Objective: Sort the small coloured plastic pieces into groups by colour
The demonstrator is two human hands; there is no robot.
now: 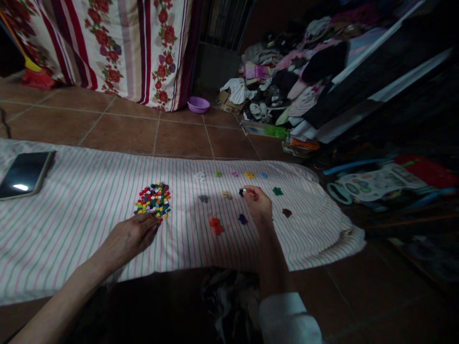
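A heap of small mixed-colour cubes [154,198] lies on the striped cloth. At its near edge, my left hand [138,230] has its fingers drawn together; what they hold, if anything, is hidden. My right hand [257,201] pinches a small white cube [244,190] just above a black group [241,192]. Around it sit groups sorted by colour: white [200,176], lime green [218,174], pink [234,174], yellow [249,175], light blue [264,175], grey [203,198], beige [226,194], orange-red [215,226], dark blue [243,219], dark green [277,191] and brown [286,212].
A tablet [26,174] rests at the left of the cloth [89,191]. Beyond it on the tiled floor are a floral curtain [131,52], a purple basin [198,104] and a pile of clothes [283,76]. A colourful plastic item [390,179] stands at the right.
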